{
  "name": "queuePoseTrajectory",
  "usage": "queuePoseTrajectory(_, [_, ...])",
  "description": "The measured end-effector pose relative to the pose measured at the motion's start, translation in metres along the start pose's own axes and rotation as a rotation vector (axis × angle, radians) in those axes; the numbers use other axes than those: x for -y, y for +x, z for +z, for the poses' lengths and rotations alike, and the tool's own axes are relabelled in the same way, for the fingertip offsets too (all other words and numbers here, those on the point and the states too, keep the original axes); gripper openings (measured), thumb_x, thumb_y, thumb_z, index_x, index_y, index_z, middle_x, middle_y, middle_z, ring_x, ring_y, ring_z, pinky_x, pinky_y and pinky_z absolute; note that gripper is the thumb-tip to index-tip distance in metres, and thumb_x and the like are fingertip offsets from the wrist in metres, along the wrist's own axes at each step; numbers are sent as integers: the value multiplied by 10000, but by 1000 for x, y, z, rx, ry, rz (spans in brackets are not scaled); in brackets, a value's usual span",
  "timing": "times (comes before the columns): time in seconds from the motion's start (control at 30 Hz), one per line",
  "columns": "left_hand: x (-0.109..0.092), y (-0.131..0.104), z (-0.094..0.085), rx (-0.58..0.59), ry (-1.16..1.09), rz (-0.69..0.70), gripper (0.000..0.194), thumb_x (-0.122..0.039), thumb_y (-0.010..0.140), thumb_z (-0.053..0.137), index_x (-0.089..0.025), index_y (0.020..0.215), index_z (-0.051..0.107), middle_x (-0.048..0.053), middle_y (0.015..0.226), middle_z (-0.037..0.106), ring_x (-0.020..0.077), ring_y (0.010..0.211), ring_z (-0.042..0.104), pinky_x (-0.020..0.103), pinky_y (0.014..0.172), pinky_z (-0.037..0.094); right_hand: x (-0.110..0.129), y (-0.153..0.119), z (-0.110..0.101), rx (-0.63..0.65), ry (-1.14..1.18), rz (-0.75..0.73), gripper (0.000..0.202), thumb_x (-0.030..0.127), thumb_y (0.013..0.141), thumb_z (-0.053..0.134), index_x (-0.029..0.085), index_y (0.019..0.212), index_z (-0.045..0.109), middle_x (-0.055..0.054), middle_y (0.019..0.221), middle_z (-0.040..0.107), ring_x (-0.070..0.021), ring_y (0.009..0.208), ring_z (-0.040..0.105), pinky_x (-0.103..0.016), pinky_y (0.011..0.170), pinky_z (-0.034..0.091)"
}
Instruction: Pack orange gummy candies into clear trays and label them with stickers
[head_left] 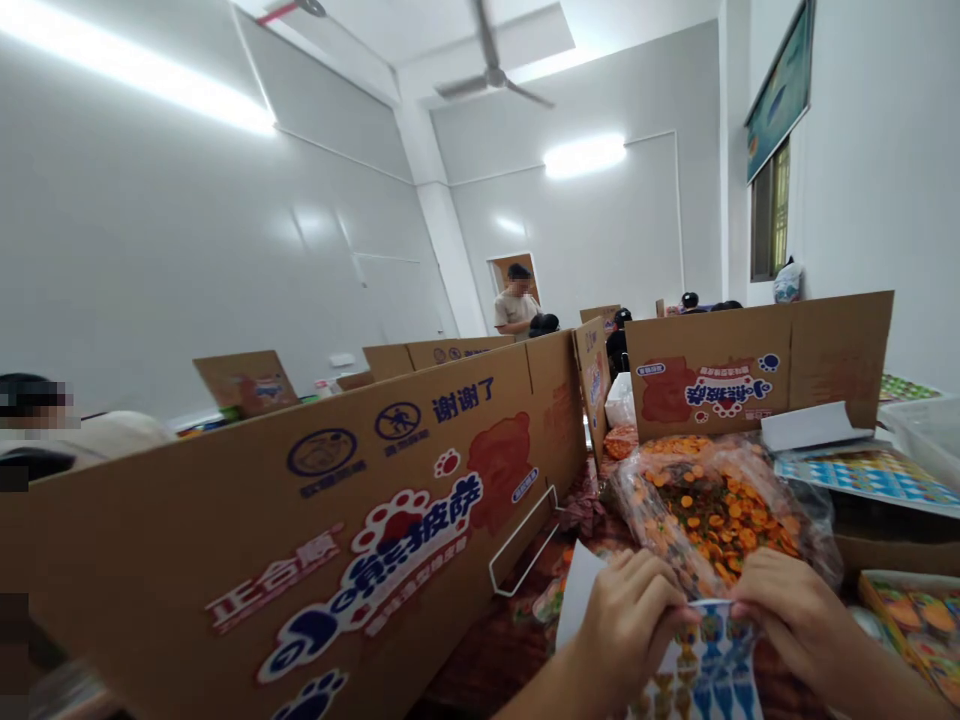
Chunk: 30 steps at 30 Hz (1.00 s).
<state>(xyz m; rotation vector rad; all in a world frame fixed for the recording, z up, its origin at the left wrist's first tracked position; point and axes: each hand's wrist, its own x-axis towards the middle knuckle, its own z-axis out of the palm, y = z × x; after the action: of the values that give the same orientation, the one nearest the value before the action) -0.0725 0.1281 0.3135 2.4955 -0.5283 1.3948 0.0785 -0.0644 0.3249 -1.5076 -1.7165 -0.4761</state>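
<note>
My left hand point(624, 618) and my right hand point(796, 612) pinch the top edge of a printed sheet point(709, 665) with rows of small blue and yellow figures. The hands are a short way apart, the sheet hanging between and below them. Just beyond them lies an open clear plastic bag point(720, 515) full of small orange pieces with some green. Close behind my left hand, a white paper point(577, 592) sticks up; I cannot tell whether the hand touches it.
A long printed cardboard panel point(247, 520) stands on my left, with another panel point(825, 360) behind the bag. On the right are blue-and-yellow printed sheets point(885, 478), a clear tub point(926, 430) and a box of packets point(919, 625). A white wire frame point(525, 545) leans on the left panel. People work further off.
</note>
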Motion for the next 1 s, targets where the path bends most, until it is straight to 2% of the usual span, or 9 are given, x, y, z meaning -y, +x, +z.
queuePoseTrajectory(0.13, [8, 6, -20, 185, -50, 132, 92, -258, 1023, 600, -175, 987, 611, 11, 783, 723, 132, 643, 640, 315, 614, 434, -11, -6, -16, 79, 159, 260, 307, 356, 987, 632, 230, 727, 738, 6, 639, 700, -137, 574, 642, -246, 576, 471])
queuePoseTrajectory(0.23, [17, 5, -27, 276, -37, 135, 93, -164, 1020, 573, -160, 1085, 639, 39, 864, 764, 133, 702, 689, 298, 681, 480, -19, -6, -28, 90, 278, 448, 321, 456, 914, 714, 221, 707, 787, -1, 606, 718, -140, 547, 636, -237, 550, 457])
queuePoseTrajectory(0.43, [30, 11, -31, 277, -101, -63, 186, -249, 1019, 602, -177, 868, 682, 13, 765, 748, 120, 659, 670, 251, 663, 487, -32, -10, -30, -31, 451, 700, 393, 556, 826, 774, 188, 690, 798, -20, 584, 684, -126, 504, 553, -231, 473, 402])
queuePoseTrajectory(0.53, [44, 13, -29, 306, -137, -180, 280, -308, 1030, 584, -175, 806, 689, 4, 714, 716, 111, 635, 641, 222, 636, 462, -47, -17, -24, -173, 514, 833, 412, 583, 712, 864, 187, 643, 777, -15, 548, 647, -111, 468, 493, -226, 433, 356])
queuePoseTrajectory(0.67, [82, 2, -8, 353, -145, -389, 400, -405, 999, 590, -166, 682, 640, -25, 594, 597, 97, 543, 516, 217, 557, 367, -80, -30, -7, -368, 631, 978, 477, 629, 589, 919, 184, 607, 750, -10, 544, 624, -119, 475, 487, -248, 449, 387])
queuePoseTrajectory(0.73, [108, -12, 13, 371, -135, -499, 497, -454, 980, 560, -168, 574, 554, -38, 518, 484, 93, 498, 419, 233, 529, 298, -99, -36, 6, -377, 639, 1012, 511, 669, 601, 893, 180, 618, 745, -14, 568, 635, -133, 496, 506, -267, 478, 417])
queuePoseTrajectory(0.83, [148, -38, 47, 380, -35, -652, 598, -516, 949, 511, -184, 463, 403, -27, 466, 361, 104, 488, 351, 269, 545, 231, -127, -47, 27, -308, 512, 1013, 563, 726, 660, 816, 175, 605, 715, -7, 561, 613, -135, 499, 489, -272, 485, 402])
queuePoseTrajectory(0.93, [178, -63, 73, 381, 170, -806, 588, -535, 926, 522, -197, 458, 411, 10, 486, 431, 139, 525, 402, 306, 587, 221, -157, -57, 43, -252, 376, 993, 583, 741, 703, 758, 176, 586, 679, 4, 546, 572, -127, 506, 455, -264, 487, 363])
queuePoseTrajectory(1.0, [187, -72, 83, 317, 316, -915, 560, -543, 930, 530, -202, 488, 473, 53, 536, 525, 175, 567, 458, 325, 611, 233, -176, -64, 48, -249, 333, 990, 580, 741, 724, 727, 178, 596, 668, 11, 545, 552, -126, 516, 442, -262, 495, 348])
